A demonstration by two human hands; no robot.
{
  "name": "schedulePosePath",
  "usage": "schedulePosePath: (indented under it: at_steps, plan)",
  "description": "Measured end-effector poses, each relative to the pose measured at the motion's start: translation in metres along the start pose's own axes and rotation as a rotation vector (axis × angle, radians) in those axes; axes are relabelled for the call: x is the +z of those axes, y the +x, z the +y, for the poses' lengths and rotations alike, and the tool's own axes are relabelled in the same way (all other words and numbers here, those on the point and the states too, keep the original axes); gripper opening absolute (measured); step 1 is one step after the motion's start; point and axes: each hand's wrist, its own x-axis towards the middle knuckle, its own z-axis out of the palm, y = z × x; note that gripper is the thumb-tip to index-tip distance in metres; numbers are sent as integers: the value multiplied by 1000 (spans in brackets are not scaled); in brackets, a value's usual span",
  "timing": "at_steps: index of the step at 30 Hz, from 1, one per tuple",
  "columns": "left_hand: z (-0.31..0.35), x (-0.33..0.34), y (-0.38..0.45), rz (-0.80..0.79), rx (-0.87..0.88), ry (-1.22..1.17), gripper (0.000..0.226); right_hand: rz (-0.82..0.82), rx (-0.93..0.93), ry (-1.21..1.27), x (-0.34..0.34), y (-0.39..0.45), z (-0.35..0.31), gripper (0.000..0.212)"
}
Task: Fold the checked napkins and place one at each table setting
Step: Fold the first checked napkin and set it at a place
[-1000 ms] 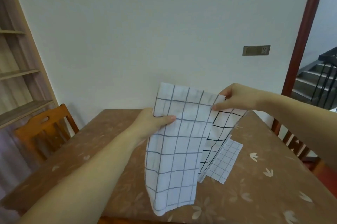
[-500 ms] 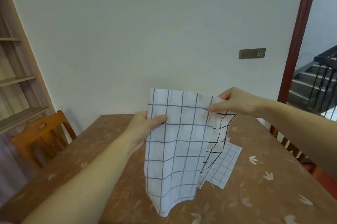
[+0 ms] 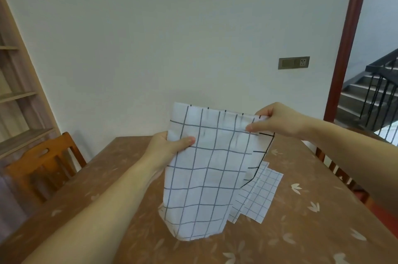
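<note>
A white napkin with a wide dark check hangs doubled over above the brown table, its lower fold near the tabletop. My left hand pinches its upper left edge, thumb on the front. My right hand pinches the upper right corner. Behind the held napkin, a second napkin with a finer check lies flat on the table, partly hidden.
A wooden chair stands at the table's left side and another chair at the right edge. Shelving fills the far left. A white wall is behind the table; a doorway with stairs opens at right.
The held napkin has dropped lower and squared up. My right hand has drawn its corner inward over the front layer, so less of the back layer shows.
</note>
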Motion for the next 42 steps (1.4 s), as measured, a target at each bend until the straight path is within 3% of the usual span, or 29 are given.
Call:
schedulePosePath:
  at_steps: [2, 4, 6, 13, 16, 29, 33, 36, 38, 40, 42]
  plan:
    - [0, 1, 1, 33, 27, 13, 14, 86, -14, 173, 4, 1, 1, 46]
    - [1, 3, 1, 57, 46, -25, 12, 176, -6, 460, 7, 5, 1, 25]
    - [2, 5, 1, 75, 53, -75, 11, 162, 17, 578, 13, 5, 1, 6]
    - [2, 3, -1, -8, -18, -155, 27, 187, 17, 544, 17, 5, 2, 15]
    - [1, 0, -2, -39, -31, -191, 18, 151, 27, 539, 13, 4, 2, 23]
    - [0, 3, 1, 68, 0, -226, 23, 49, 66, 519, 12, -1, -3, 27]
    - [2, 1, 1, 10, -29, -283, 40, 37, 87, 516, 10, -1, -1, 29]
    - [4, 1, 1, 19, -18, -253, 29, 87, 90, 469, 9, -2, -2, 25]
    - [5, 5, 0, 31, 13, -184, 16, 208, 16, 261, 7, -1, -10, 26]
    - [7, 13, -1, 34, 69, -60, 10, 324, -106, -21, 11, 2, -26, 48]
    - [9, 23, -3, -10, 120, 55, 14, 279, -245, -196, 22, 5, -50, 66]
